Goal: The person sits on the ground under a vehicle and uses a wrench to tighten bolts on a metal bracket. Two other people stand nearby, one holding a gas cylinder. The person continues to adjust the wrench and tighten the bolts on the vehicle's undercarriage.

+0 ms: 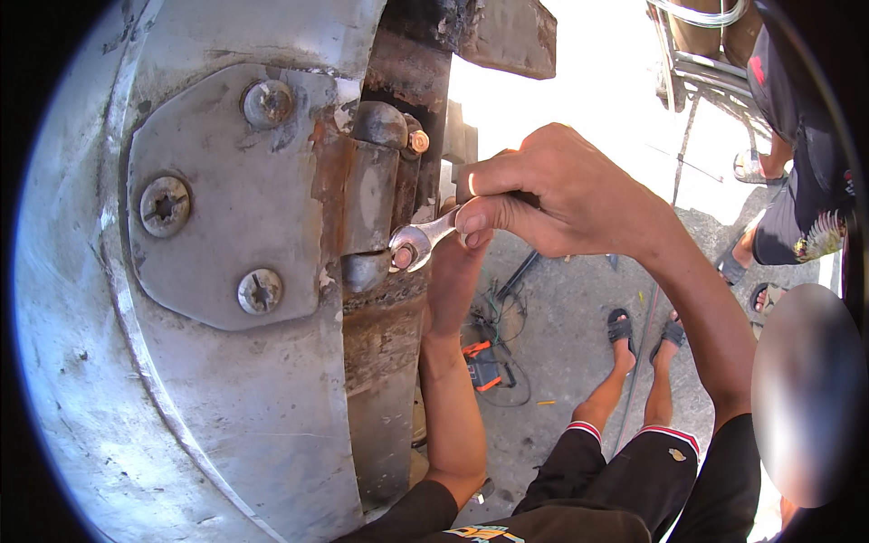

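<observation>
My right hand (pixel 561 195) is closed on a steel wrench (pixel 430 240), whose ring end sits around a small bolt (pixel 403 258) beside a rounded hinge knuckle (pixel 365 270). Above that, a second bolt (pixel 418 142) sticks out by the upper knuckle. The hinge belongs to a grey plate (pixel 213 199) with three large screw heads, fixed on a curved metal body (pixel 90 380) with rusty edges. My left hand (pixel 453 285) reaches up behind the wrench along the rusty edge; most of its fingers are hidden, and I cannot see what it touches.
Below on the concrete floor (pixel 552 326) lie a black-and-orange device (pixel 484 371) with cables and a dark bar (pixel 518 276). Other people (pixel 797 145) in sandals stand close at the right, near a metal frame (pixel 711 72). A rusty bracket (pixel 507 36) juts out at the top.
</observation>
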A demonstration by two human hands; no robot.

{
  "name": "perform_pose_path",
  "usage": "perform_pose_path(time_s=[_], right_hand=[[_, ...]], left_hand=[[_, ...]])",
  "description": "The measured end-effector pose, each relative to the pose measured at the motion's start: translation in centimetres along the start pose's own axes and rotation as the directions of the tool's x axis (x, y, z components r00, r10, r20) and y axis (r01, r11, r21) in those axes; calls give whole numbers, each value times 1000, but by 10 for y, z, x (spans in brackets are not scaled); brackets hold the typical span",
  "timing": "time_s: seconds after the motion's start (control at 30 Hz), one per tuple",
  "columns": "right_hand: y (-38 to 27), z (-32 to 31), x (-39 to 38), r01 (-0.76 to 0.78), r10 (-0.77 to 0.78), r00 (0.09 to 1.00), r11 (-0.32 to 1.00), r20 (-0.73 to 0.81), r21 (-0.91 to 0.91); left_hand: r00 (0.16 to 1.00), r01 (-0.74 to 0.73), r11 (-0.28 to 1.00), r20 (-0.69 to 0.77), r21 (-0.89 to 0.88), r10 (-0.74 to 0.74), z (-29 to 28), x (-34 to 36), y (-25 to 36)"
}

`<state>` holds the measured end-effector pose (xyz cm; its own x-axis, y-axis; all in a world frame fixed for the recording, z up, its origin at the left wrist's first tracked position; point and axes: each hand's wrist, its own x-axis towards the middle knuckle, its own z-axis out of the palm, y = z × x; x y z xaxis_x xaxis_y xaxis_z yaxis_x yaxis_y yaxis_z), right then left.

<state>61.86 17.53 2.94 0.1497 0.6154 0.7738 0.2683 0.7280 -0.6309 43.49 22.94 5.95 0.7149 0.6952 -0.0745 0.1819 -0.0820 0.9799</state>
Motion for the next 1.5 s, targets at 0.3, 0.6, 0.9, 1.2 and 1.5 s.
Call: perform_pose_path(time_s=[0.3, 0.6, 0.9, 1.2, 1.5], right_hand=[[-37, 39, -34, -311, 312, 936, 950, -162, 30], [-87, 109, -34, -487, 708, 637, 676, -304, 553], [-133, 124, -31, -310, 845, 530, 275, -75, 910], [-46, 63, -49, -492, 549, 826, 812, -126, 314], [-18, 42, -27, -259, 281, 958, 935, -62, 244]], left_hand=[[996, 90, 823, -40, 560, -82, -15, -12, -8], [980, 54, 618, 159, -784, 117, -12, -1, 3], [969, -14, 491, 109, -871, 221, -23, -3, -7], [990, -126, 878, 109, 462, 85, -2, -11, 14], [992, 25, 993, 125, -118, -11, -26, -5, -7]])
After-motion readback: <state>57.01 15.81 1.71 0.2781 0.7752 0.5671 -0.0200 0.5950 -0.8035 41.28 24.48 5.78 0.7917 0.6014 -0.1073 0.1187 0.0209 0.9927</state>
